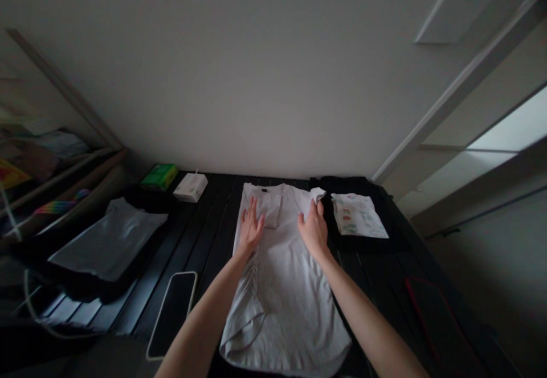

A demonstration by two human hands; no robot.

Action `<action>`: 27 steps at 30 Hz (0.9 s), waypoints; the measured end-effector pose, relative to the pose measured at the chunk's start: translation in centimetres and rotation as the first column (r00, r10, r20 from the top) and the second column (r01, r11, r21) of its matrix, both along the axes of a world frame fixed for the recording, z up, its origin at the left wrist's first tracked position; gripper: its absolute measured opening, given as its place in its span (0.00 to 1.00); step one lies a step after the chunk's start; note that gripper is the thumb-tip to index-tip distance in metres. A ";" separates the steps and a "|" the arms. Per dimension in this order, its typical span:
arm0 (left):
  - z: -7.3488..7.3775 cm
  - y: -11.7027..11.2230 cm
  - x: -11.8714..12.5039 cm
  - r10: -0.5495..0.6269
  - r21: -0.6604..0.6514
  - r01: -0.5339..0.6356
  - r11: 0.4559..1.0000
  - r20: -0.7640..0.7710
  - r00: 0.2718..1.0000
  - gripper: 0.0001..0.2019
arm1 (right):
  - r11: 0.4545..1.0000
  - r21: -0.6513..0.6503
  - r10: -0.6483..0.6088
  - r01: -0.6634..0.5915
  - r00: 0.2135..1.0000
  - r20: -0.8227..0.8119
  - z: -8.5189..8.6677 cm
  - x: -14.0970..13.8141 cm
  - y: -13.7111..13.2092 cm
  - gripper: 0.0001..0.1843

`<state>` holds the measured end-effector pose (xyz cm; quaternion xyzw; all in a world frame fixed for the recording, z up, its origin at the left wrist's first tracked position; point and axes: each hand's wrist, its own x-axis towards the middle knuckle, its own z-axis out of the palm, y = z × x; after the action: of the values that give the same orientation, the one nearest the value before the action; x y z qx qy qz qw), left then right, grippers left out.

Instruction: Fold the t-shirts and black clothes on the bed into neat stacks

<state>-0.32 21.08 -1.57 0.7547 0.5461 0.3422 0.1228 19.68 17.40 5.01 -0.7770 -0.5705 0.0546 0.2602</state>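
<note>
A white T-shirt (284,304) lies spread flat, its collar end away from me, on a dark slatted table (205,247). My left hand (250,229) rests with fingers apart on the shirt's upper part, next to a folded-in sleeve (270,210). My right hand (314,230) is shut on the shirt's other sleeve (316,194), whose tip shows above my fingers.
To the right lies a folded patterned white cloth (358,216) on black clothing (363,187). A folded grey garment (109,240), a black phone (172,314), a white box (191,188) and a green packet (159,176) stand left. A red cord (421,309) lies front right.
</note>
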 end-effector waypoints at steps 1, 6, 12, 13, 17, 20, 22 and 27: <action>-0.1 0.0 -0.1 0.001 0.003 -0.001 1.000 0.029 1.000 0.30 | 0.998 0.029 0.048 -0.048 0.999 -0.009 0.7 -1.4 0.6 0.33; -0.6 0.1 -0.6 0.062 0.017 -0.064 0.998 0.091 0.994 0.30 | 0.929 0.052 0.369 -0.366 0.920 -0.131 0.9 -8.5 4.0 0.33; -1.1 0.5 -0.5 0.035 -0.077 -0.055 0.995 -0.238 0.971 0.25 | 0.855 -0.024 0.504 -0.518 0.841 -0.197 -3.1 -10.1 2.5 0.30; -1.2 0.6 -0.2 0.024 -0.090 -0.053 0.995 -0.298 0.954 0.24 | 0.859 -0.035 0.497 -0.511 0.847 -0.187 -3.6 -9.5 1.4 0.30; -1.3 0.6 0.7 0.067 -0.082 -0.104 0.991 -0.368 0.928 0.23 | 0.894 -0.161 0.400 -0.419 0.906 -0.138 -4.5 -6.1 -4.4 0.29; -1.1 0.4 0.8 0.063 -0.091 -0.100 0.991 -0.350 0.935 0.24 | 0.869 -0.290 0.374 -0.402 0.915 -0.150 -4.1 -3.9 -9.0 0.22; -0.9 0.3 0.8 0.049 -0.110 -0.090 0.990 -0.333 0.942 0.25 | 0.837 -0.343 0.387 -0.427 0.904 -0.182 -3.4 -3.0 -12.1 0.14; 0.1 0.1 0.7 0.031 -0.146 -0.071 0.987 -0.260 0.965 0.23 | 0.820 -0.397 0.437 -0.412 0.899 -0.030 -0.5 -3.2 -19.3 0.10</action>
<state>0.34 21.14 -1.44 0.7666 0.6016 0.2013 0.1000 16.51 -1.87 4.47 -0.6679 -0.7141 0.2003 0.0621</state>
